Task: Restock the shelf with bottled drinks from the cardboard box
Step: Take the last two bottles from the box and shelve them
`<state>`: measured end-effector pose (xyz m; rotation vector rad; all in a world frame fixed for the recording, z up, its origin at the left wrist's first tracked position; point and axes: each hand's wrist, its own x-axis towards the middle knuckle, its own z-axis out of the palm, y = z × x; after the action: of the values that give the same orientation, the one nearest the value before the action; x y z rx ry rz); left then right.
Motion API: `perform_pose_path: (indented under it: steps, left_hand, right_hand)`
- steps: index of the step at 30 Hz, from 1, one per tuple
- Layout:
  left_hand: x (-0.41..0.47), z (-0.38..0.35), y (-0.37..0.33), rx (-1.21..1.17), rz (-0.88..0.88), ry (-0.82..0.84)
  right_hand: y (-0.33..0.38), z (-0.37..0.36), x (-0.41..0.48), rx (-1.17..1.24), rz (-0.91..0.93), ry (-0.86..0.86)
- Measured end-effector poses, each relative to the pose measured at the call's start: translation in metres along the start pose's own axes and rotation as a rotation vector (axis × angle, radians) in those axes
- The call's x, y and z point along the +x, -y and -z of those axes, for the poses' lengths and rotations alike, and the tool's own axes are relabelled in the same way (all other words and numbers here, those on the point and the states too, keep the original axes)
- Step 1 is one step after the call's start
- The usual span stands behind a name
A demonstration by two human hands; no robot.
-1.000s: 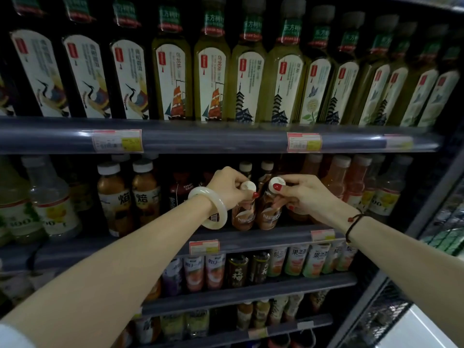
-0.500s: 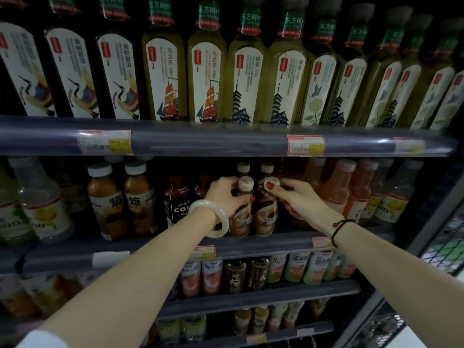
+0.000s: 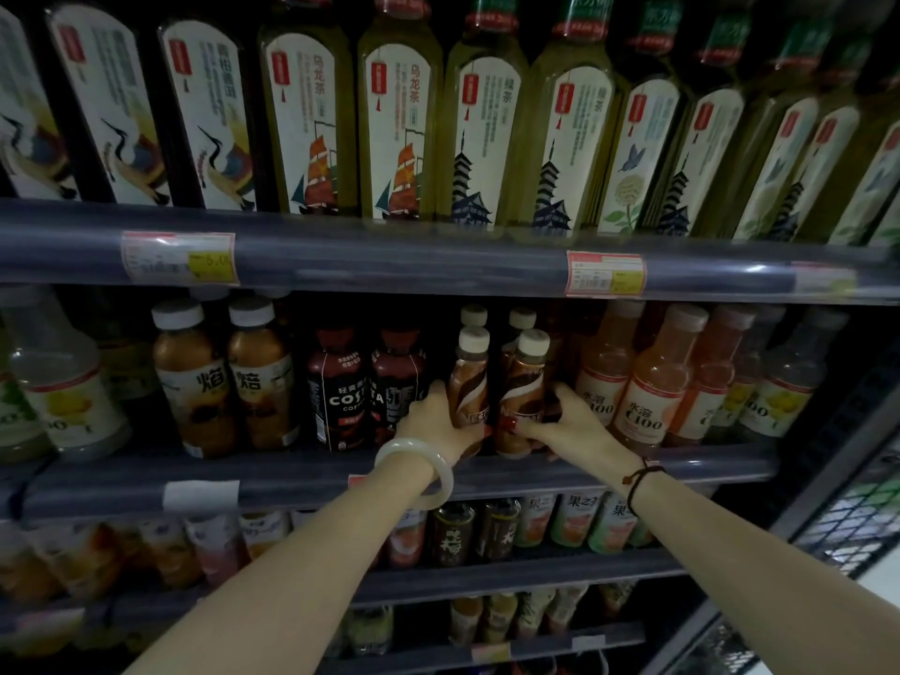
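Two brown coffee bottles with cream caps stand side by side at the front of the middle shelf (image 3: 609, 472). My left hand (image 3: 436, 423), with a pale bangle on its wrist, wraps the lower body of the left coffee bottle (image 3: 470, 382). My right hand (image 3: 567, 426), with a dark cord on its wrist, grips the base of the right coffee bottle (image 3: 526, 387). Both bottles are upright. Two more of the same kind stand behind them. The cardboard box is out of view.
Dark Costa bottles (image 3: 341, 392) stand just left of my hands, orange C100 bottles (image 3: 652, 382) just right. Tall green tea bottles (image 3: 482, 138) fill the shelf above. Small bottles line the lower shelves (image 3: 511, 574). A metal grille (image 3: 847, 518) is at lower right.
Both hands slid down from the bottle caps to the lower bodies of the two coffee bottles. The bottles now stand on the shelf front, and the view has moved closer.
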<state>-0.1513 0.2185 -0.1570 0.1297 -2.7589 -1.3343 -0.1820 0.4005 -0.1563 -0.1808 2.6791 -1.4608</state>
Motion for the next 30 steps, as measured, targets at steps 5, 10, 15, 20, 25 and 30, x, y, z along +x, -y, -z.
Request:
perform_pose_path:
  steps: [5,10,15,20,25,30]
  left_hand:
    - [0.005,-0.010,0.013,-0.016,-0.007,0.023]
    - [0.013,-0.015,0.015,-0.031,-0.023,0.015]
    - [0.021,-0.023,0.013,-0.053,-0.017,-0.030]
    - [0.026,-0.025,0.011,-0.063,-0.017,-0.053]
    - [0.024,-0.026,0.012,-0.081,-0.015,-0.050]
    - [0.017,-0.017,0.008,-0.085,0.054,0.010]
  right_hand:
    - [-0.005,-0.005,0.001,-0.048,0.023,0.039]
    - [-0.010,-0.008,0.007,-0.016,0.047,0.021]
    - [-0.012,-0.008,0.018,-0.017,0.056,0.015]
    - [-0.014,-0.008,0.026,-0.028,0.056,0.013]
    - [-0.013,-0.007,0.027,-0.055,0.066,0.007]
    - [-0.006,-0.004,0.022,-0.081,0.041,0.019]
